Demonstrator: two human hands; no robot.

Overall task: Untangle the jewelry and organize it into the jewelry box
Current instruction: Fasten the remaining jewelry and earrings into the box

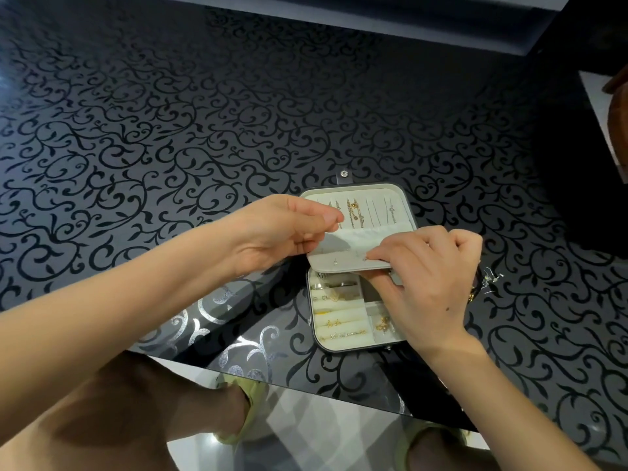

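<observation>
While left hand (278, 232) is gripping earring panel (343, 258) at 9 o'clock, right hand (424, 277) is pinching its 4 o'clock edge; going gently is prob safest

a glossy dark table (238, 107) fills most of the view, its top covered in a black pattern of curling vines and leaves. near the front edge the pattern catches the light and shines silver. below that edge lies a pale floor (306, 433) with soft reflections. a dark ledge (339, 18) runs along the far side. a brown piece of furniture (619, 130), cut off by the frame, stands at the far right.
</observation>
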